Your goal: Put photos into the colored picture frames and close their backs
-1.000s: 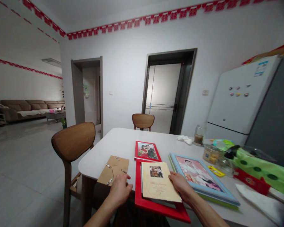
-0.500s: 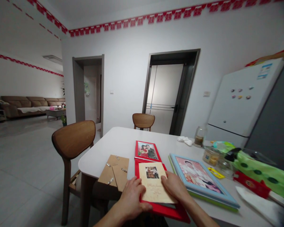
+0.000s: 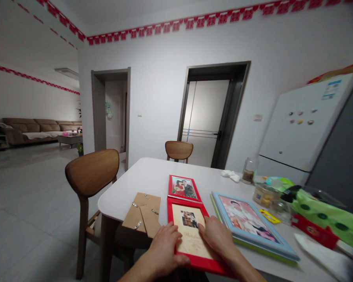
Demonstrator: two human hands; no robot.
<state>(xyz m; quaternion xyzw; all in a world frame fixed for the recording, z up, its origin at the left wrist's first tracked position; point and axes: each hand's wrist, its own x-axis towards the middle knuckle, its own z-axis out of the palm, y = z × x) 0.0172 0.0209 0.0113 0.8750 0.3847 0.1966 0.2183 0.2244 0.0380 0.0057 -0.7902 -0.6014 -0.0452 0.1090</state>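
Note:
A red photo frame (image 3: pixel 211 264) lies at the near edge of the table, with a cream paper insert (image 3: pixel 191 237) bearing a small photo set inside its border. My left hand (image 3: pixel 164 246) grips the frame's left side, thumb at the lower edge. My right hand (image 3: pixel 216 237) rests on the frame's right side, fingertips on the insert. Just beyond lies a second red frame (image 3: pixel 182 188) with a couple's photo. A brown backing board (image 3: pixel 142 213) with metal clips is on the left. To the right, a light blue frame (image 3: pixel 247 217) sits on a green one.
The white table (image 3: pixel 153 172) also holds crumpled tissue (image 3: pixel 230 176), a glass jar (image 3: pixel 249 170), a plastic tub (image 3: pixel 264 194), a yellow item (image 3: pixel 270 216) and a green bag (image 3: pixel 329 213) at the right. Wooden chairs stand left (image 3: pixel 94 172) and beyond (image 3: pixel 179 150).
The cream insert, earlier lying over the frame's border, now sits within it, and the red border shows all round. My right hand's fingers have shifted slightly left over the insert.

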